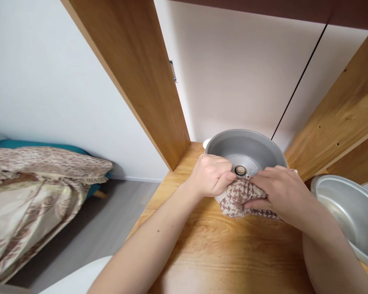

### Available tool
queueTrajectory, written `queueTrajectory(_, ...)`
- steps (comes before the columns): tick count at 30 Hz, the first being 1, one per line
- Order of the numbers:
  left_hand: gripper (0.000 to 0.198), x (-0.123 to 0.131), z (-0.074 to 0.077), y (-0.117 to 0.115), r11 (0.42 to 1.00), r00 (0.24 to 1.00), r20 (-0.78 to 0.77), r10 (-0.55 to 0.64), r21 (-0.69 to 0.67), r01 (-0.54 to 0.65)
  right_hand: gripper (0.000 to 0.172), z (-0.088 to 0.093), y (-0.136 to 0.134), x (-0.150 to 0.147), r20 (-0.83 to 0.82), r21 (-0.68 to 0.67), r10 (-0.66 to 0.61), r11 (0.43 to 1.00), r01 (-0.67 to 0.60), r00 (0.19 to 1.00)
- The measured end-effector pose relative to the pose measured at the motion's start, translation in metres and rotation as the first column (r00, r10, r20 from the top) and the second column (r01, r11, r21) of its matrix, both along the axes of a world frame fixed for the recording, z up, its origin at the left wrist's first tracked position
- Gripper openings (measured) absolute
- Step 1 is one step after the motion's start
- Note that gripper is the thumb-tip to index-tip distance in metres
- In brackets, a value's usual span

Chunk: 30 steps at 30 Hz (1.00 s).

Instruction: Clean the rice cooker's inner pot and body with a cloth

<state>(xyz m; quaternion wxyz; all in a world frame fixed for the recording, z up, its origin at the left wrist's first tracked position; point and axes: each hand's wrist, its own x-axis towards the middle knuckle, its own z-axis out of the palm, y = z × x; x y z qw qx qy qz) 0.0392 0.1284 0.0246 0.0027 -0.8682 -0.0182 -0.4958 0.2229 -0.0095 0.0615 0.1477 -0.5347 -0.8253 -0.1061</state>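
Note:
A rice cooker body [248,141] with a grey inner wall and a round metal button at its bottom stands on the wooden surface [227,245]. My left hand [213,173] is closed at the near left of its rim, fingers curled inward over the edge. A brown-and-white patterned cloth [237,198] drapes over the near rim. My right hand [274,192] grips this cloth, fingers at the rim and thumb lower down on the outer side. The cooker's near outer side is mostly hidden by the cloth and both hands.
At the right lies a grey metal pot [352,204], partly behind my right arm and cut off by the frame. Wooden posts [141,73] rise on both sides, with a white panel [242,73] behind. A cloth-covered piece of furniture [46,192] stands lower left on the grey floor.

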Motion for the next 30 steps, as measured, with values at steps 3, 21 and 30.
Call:
queueTrajectory(3, 0.059, 0.000, 0.000, -0.001, 1.000, 1.000, -0.005, 0.022, -0.004, -0.022, 0.047, -0.007, 0.003, -0.011, 0.041, 0.122, -0.024, 0.992, 0.019, 0.999)
queueTrajectory(21, 0.058, 0.002, -0.001, -0.001, 1.000, 1.000, 0.023, 0.017, 0.009, -0.017, 0.046, -0.003, -0.001, -0.008, 0.019, 0.094, -0.025, 0.995, 0.023, 0.999)
queueTrajectory(30, 0.059, -0.002, 0.002, 0.000, 1.000, 0.999, -0.030, 0.015, -0.001, -0.015, 0.045, -0.005, -0.001, -0.014, 0.009, 0.104, -0.028, 0.994, 0.027, 1.000)
